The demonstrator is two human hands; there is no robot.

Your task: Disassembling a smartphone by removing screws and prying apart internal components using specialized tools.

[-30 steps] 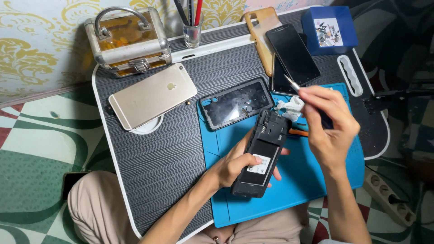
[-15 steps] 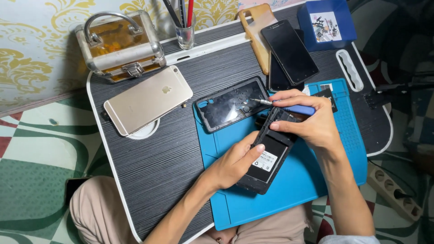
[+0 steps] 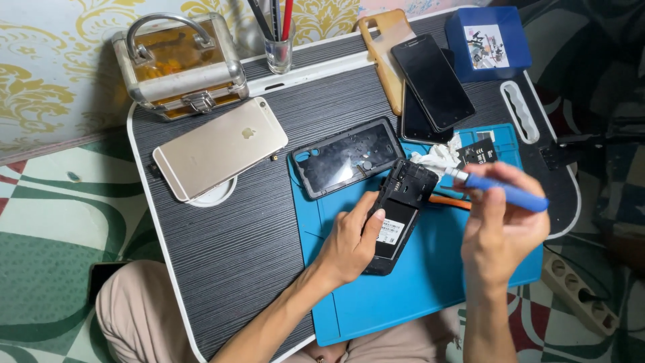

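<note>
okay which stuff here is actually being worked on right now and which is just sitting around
In use:
left hand steadying the opened black phone
right hand holding the blue screwdriver
blue mat

Lying about:
gold phone
black back cover
metal case
blue box
glass of pens

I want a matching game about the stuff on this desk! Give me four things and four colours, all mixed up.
Things:
1. screwdriver handle in the right hand
2. flat phone lying face down on the desk
3. small metal-edged case with a handle
4. opened phone under the left hand

Colours:
A. black
B. amber and silver
C. blue
D. gold

Pairs: 1-C, 2-D, 3-B, 4-A
</note>
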